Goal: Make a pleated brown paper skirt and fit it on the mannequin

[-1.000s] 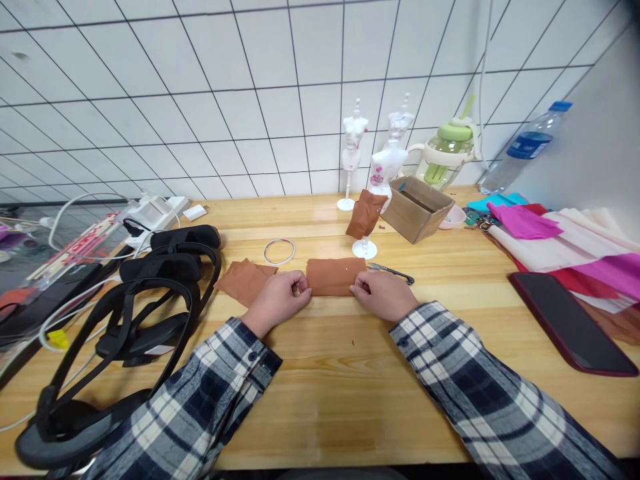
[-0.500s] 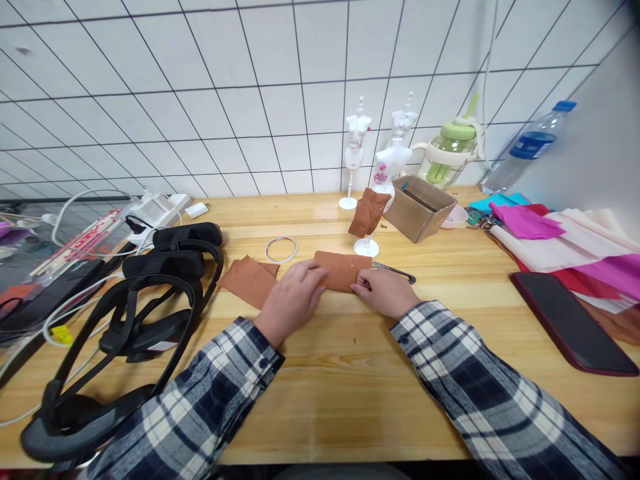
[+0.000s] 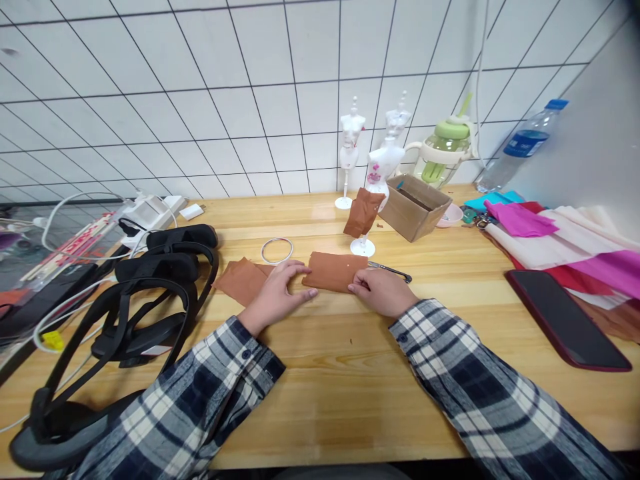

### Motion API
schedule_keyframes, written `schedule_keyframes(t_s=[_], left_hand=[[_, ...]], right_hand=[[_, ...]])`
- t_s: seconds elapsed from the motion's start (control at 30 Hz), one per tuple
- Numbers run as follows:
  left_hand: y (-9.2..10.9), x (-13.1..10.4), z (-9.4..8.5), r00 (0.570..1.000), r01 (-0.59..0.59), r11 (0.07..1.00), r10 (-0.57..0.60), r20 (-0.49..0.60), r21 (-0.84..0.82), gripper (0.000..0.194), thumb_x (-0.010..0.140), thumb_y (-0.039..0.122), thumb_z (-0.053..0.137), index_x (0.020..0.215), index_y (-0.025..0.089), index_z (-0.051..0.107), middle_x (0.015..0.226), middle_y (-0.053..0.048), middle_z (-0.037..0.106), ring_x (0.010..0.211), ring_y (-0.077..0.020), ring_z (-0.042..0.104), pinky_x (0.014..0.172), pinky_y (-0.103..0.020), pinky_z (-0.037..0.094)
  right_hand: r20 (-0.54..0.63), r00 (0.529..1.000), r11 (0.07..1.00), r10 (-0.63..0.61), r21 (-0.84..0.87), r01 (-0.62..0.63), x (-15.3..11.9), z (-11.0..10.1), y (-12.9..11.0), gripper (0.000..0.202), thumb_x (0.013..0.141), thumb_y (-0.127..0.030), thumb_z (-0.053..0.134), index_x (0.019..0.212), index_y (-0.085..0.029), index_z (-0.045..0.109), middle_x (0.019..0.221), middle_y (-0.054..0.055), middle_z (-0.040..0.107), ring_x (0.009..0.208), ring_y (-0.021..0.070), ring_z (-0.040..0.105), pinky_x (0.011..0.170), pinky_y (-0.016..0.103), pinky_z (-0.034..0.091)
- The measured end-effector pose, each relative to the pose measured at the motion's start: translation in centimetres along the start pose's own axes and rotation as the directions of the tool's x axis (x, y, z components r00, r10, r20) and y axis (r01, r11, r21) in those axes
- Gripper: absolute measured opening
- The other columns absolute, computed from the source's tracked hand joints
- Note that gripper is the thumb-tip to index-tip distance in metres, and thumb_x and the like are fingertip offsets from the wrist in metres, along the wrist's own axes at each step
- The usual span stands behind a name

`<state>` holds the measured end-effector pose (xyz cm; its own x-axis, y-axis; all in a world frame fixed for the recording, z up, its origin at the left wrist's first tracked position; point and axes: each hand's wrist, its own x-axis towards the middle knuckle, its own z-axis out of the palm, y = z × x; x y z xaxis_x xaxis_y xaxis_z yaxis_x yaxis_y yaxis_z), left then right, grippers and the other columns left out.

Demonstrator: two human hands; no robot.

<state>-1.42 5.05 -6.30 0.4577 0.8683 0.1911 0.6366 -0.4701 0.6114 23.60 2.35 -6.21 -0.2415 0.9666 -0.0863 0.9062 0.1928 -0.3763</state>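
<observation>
A folded piece of brown fabric [image 3: 334, 271] lies flat on the wooden table between my hands. My right hand [image 3: 384, 291] pinches its lower right corner with curled fingers. At its left edge my left hand [image 3: 280, 293] is open, thumb and forefinger spread apart. More brown fabric [image 3: 240, 280] lies beneath and left of my left hand. Just behind the folded piece stands a small white dress form [image 3: 385, 163] with brown cloth [image 3: 364, 212] wrapped around its lower part. A slim metal tool with a dark handle [image 3: 393, 272] lies behind my right hand, partly hidden.
A ring [image 3: 277, 251] lies behind my left hand. Black headsets [image 3: 165, 287] and cables fill the left side. At the back are another dress form [image 3: 349, 143], a cardboard box [image 3: 415, 213] and a green-lidded cup [image 3: 447, 150]. A phone [image 3: 567, 320] and coloured fabrics [image 3: 565, 240] lie at right.
My left hand has drawn back left from the folded fabric, its thumb and fingers spreading apart. My right hand still holds the corner. The whole view has shifted slightly.
</observation>
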Motion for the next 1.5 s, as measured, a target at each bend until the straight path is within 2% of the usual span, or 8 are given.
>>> schedule_keyframes(t_s=[0.23,0.43,0.6,0.93,1.1,1.2,1.3,1.5], left_hand=[[-0.9,0.0,1.0,0.995,0.060,0.995,-0.066,0.071,0.080,0.019,0.079,0.040,0.065,0.086,0.022,0.070,0.130,-0.007,0.055,0.121,-0.0260,0.050,0.108,-0.047,0.034],[-0.7,0.3,1.1,0.995,0.084,0.987,-0.090,0.038,0.136,0.018,0.083,0.037,0.060,0.079,0.021,0.068,0.124,-0.006,0.058,0.118,-0.0246,0.051,0.108,-0.047,0.031],[-0.5,0.5,1.7,0.996,0.090,0.969,-0.083,-0.041,0.229,0.024,0.087,0.041,0.055,0.081,0.021,0.066,0.115,-0.006,0.061,0.110,-0.0253,0.053,0.100,-0.046,0.037],[-0.1,0.4,1.5,0.999,0.050,0.936,-0.044,-0.024,0.348,0.023,0.084,0.042,0.060,0.079,0.020,0.062,0.110,-0.007,0.058,0.107,-0.0268,0.052,0.097,-0.045,0.039],[1.5,0.0,1.6,0.992,0.030,0.888,0.028,-0.119,0.459,0.024,0.084,0.033,0.063,0.104,0.020,0.057,0.113,-0.011,0.056,0.109,-0.0292,0.049,0.094,-0.046,0.040],[2.5,-0.1,2.2,0.987,-0.159,0.847,0.150,0.060,0.507,0.022,0.087,0.014,0.050,0.106,0.021,0.058,0.112,-0.011,0.056,0.105,-0.0276,0.051,0.091,-0.044,0.041],[3.0,-0.2,2.4,0.922,-0.350,0.830,0.225,0.314,0.434,0.033,0.085,0.006,0.043,0.109,0.021,0.059,0.103,-0.009,0.059,0.098,-0.0234,0.055,0.087,-0.038,0.045],[3.6,-0.6,1.8,0.918,-0.368,0.780,0.218,0.332,0.505,0.048,0.086,0.012,0.046,0.131,0.028,0.053,0.095,-0.008,0.059,0.090,-0.0241,0.058,0.081,-0.039,0.048]], right_hand=[[-0.001,1.000,1.000,0.007,0.005,-0.007,0.0,-0.1,0.1,0.023,0.091,-0.037,0.052,0.078,-0.021,0.061,0.084,0.001,0.066,0.076,0.0133,0.056,0.061,0.025,0.031],[-0.009,0.999,0.999,0.049,-0.008,-0.049,0.1,0.1,-0.1,0.026,0.091,-0.040,0.051,0.075,-0.021,0.061,0.081,0.001,0.066,0.076,0.0138,0.056,0.059,0.026,0.029],[0.007,0.998,0.998,0.058,-0.007,-0.058,0.2,-0.1,-0.1,0.026,0.091,-0.039,0.052,0.075,-0.021,0.060,0.080,0.001,0.066,0.073,0.0136,0.057,0.057,0.026,0.028],[-0.007,0.990,0.989,0.142,-0.039,-0.142,0.4,0.0,-0.6,0.027,0.089,-0.042,0.053,0.073,-0.022,0.061,0.076,0.000,0.067,0.073,0.0152,0.058,0.056,0.027,0.028],[-0.012,0.988,0.987,0.153,-0.043,-0.153,0.6,0.0,-0.5,0.025,0.087,-0.044,0.055,0.074,-0.023,0.061,0.077,0.000,0.068,0.074,0.0157,0.058,0.056,0.027,0.028],[-0.022,0.990,0.989,0.142,-0.040,-0.143,0.5,0.0,-0.4,0.024,0.086,-0.043,0.056,0.073,-0.023,0.061,0.076,-0.001,0.067,0.072,0.0155,0.058,0.056,0.027,0.028],[-0.034,0.990,0.989,0.137,-0.047,-0.139,0.3,0.1,-0.5,0.024,0.086,-0.042,0.057,0.073,-0.022,0.060,0.075,0.000,0.067,0.071,0.0149,0.058,0.056,0.026,0.029],[-0.033,0.991,0.990,0.131,-0.047,-0.132,0.5,0.4,-0.3,0.023,0.087,-0.040,0.056,0.074,-0.022,0.060,0.076,0.001,0.067,0.073,0.0161,0.059,0.057,0.027,0.030]])
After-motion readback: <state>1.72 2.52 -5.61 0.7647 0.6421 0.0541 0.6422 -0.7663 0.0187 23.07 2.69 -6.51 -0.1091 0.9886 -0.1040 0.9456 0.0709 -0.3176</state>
